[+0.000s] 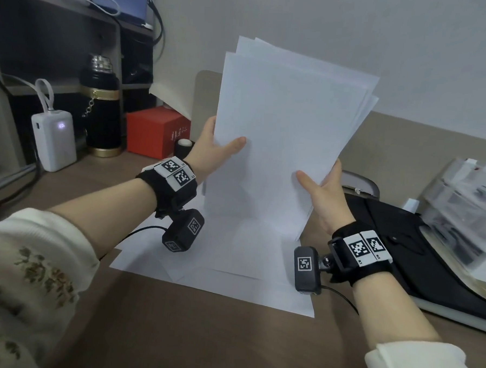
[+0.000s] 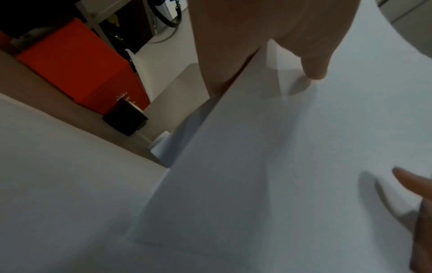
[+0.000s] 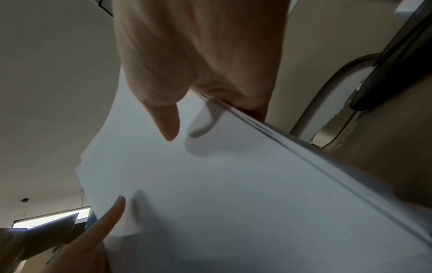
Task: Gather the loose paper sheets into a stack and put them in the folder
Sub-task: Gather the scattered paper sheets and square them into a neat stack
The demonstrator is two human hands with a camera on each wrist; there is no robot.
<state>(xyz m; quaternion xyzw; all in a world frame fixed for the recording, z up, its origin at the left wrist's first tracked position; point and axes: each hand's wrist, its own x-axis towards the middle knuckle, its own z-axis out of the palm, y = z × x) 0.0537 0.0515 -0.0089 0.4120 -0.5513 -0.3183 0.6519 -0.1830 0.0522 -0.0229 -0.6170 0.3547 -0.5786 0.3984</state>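
Note:
I hold a bundle of several white paper sheets (image 1: pixel 283 135) upright above the desk, its top edges uneven and fanned. My left hand (image 1: pixel 220 143) grips its left edge, thumb on the front face, fingers hidden behind. My right hand (image 1: pixel 319 182) grips the right edge the same way. The left wrist view shows the left thumb (image 2: pixel 313 70) on the paper (image 2: pixel 257 166). The right wrist view shows the right thumb (image 3: pixel 168 125) on the sheets (image 3: pixel 233 184), whose layered edges show. More loose sheets (image 1: pixel 231 267) lie flat on the desk below. A black folder (image 1: pixel 418 249) lies at the right.
A red box (image 1: pixel 154 131), a black and gold flask (image 1: pixel 102 106), a white power bank (image 1: pixel 54 143) and a small black roll (image 1: pixel 184 147) stand at the back left under a shelf. Clear plastic trays (image 1: pixel 466 201) sit at the far right. Brown desk (image 1: pixel 200 336) lies in front.

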